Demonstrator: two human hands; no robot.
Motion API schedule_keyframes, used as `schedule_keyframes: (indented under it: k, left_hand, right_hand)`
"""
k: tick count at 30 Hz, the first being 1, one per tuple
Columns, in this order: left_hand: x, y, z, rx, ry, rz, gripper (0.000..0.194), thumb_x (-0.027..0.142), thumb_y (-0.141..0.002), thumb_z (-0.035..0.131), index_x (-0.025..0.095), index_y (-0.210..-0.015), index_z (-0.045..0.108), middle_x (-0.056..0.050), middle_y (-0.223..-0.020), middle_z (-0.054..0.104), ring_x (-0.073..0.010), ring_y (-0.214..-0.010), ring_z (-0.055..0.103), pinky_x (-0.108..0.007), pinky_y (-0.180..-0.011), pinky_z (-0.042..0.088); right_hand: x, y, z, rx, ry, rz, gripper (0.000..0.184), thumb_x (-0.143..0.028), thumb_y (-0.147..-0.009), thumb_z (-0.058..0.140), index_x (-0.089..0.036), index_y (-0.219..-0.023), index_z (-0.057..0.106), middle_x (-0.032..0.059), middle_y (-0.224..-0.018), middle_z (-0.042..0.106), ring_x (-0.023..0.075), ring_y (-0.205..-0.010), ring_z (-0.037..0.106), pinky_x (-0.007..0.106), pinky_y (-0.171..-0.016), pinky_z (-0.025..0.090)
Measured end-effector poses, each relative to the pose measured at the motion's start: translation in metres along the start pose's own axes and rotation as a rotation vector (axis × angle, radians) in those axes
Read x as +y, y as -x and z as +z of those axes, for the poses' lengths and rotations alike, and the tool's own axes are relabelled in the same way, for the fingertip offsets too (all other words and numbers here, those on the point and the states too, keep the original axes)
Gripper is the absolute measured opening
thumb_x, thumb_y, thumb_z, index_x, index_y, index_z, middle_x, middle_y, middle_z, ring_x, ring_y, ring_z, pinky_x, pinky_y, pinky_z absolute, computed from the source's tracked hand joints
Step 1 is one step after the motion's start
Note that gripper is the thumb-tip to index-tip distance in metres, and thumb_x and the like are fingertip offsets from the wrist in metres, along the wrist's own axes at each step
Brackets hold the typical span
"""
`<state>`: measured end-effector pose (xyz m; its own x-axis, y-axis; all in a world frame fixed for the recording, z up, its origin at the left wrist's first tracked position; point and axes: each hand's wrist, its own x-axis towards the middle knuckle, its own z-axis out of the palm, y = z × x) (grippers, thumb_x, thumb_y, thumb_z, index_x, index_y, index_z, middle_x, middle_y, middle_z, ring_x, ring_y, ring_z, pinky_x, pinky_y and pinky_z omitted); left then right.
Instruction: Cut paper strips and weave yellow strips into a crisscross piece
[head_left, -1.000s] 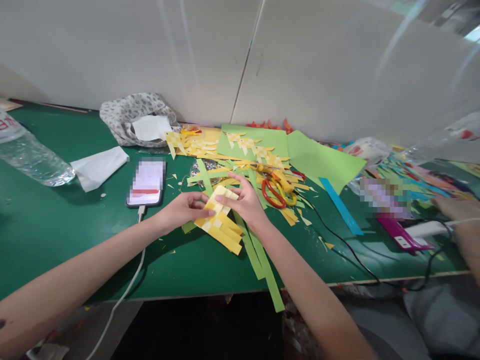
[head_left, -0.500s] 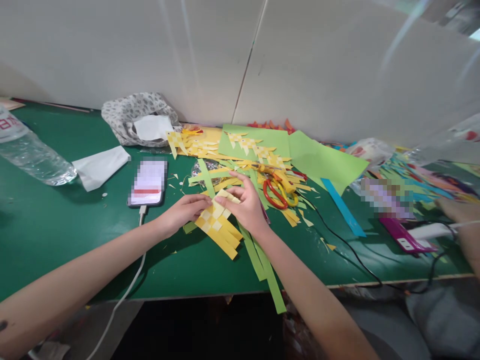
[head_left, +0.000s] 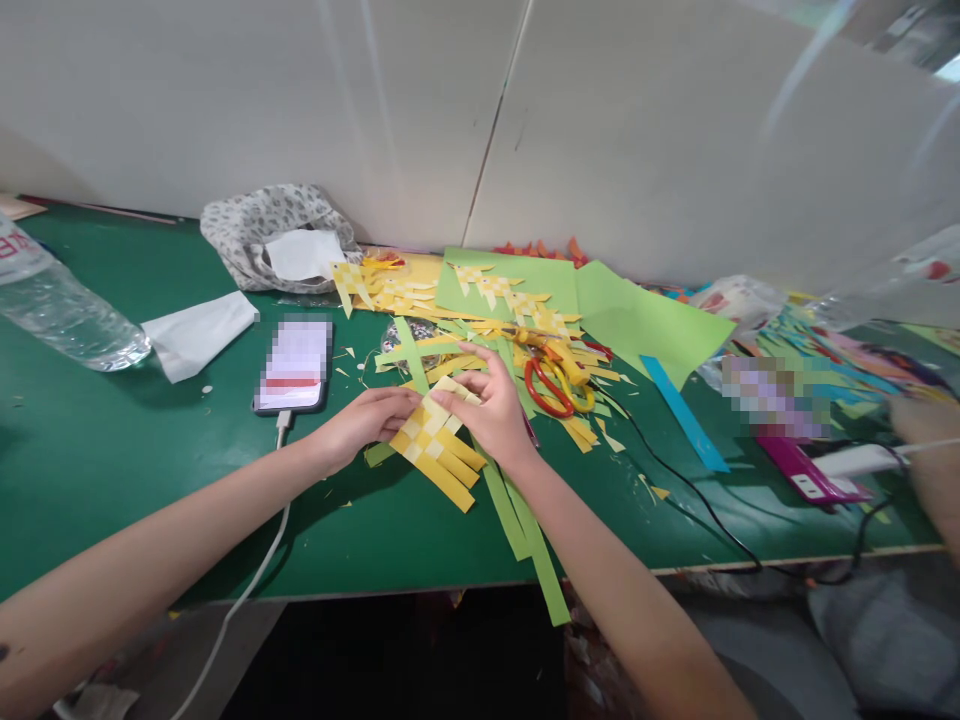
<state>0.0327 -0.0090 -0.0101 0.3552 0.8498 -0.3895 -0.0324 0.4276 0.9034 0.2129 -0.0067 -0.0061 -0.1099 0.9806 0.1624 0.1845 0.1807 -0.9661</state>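
Observation:
Between my hands is a woven paper piece in yellow and pale yellow checks, with loose yellow strips fanning out toward the lower right. My left hand pinches its left edge, fingers closed. My right hand grips its upper right side, thumb on top of the weave and the forefinger raised. Long green paper strips lie under my right forearm and hang past the table's front edge. Just right of my right hand sit scissors with red and yellow handles.
A phone on a white cable lies left of my hands. Farther left are a white tissue and a water bottle. Behind lie woven paper fish and green sheets. At right are a blue strip, a power bank-like purple device and another person's arm.
The woven piece has tilted slightly, its loose strips rising a little and spreading apart. Both hands keep their hold almost in place.

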Motion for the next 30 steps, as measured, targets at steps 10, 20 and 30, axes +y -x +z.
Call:
schedule_keyframes:
  k: [10, 20, 30]
  left_hand:
    - [0.0, 0.0002, 0.0009, 0.021, -0.025, -0.015, 0.016, 0.029, -0.074, 0.064, 0.018, -0.085, 0.067, -0.002, -0.073, 0.063, -0.0116, -0.067, 0.057, -0.023, -0.062, 0.044]
    - [-0.0002, 0.0019, 0.0003, -0.029, -0.115, 0.046, 0.023, 0.039, -0.077, 0.065, 0.019, -0.089, 0.065, 0.0, -0.079, 0.062, -0.0113, -0.067, 0.055, -0.024, -0.063, 0.042]
    - [0.0042, 0.0061, 0.0059, -0.051, -0.159, 0.068, 0.015, 0.034, -0.077, 0.065, 0.019, -0.08, 0.065, 0.002, -0.068, 0.057, -0.008, -0.06, 0.049, -0.02, -0.059, 0.039]
  right_hand:
    - [0.0011, -0.0003, -0.0002, 0.007, 0.028, -0.015, 0.062, -0.036, -0.069, 0.075, -0.028, -0.123, 0.045, -0.0004, -0.079, 0.065, 0.017, -0.07, 0.061, 0.031, -0.062, 0.049]
    - [0.0016, -0.0002, -0.001, 0.027, 0.043, -0.013, 0.063, -0.036, -0.069, 0.074, -0.028, -0.124, 0.045, 0.0004, -0.081, 0.064, 0.0177, -0.073, 0.061, 0.031, -0.063, 0.05]
    - [0.0017, 0.0006, 0.0002, 0.048, 0.06, -0.029, 0.06, -0.036, -0.068, 0.075, -0.029, -0.121, 0.047, -0.0031, -0.073, 0.057, 0.0143, -0.065, 0.055, 0.027, -0.056, 0.045]
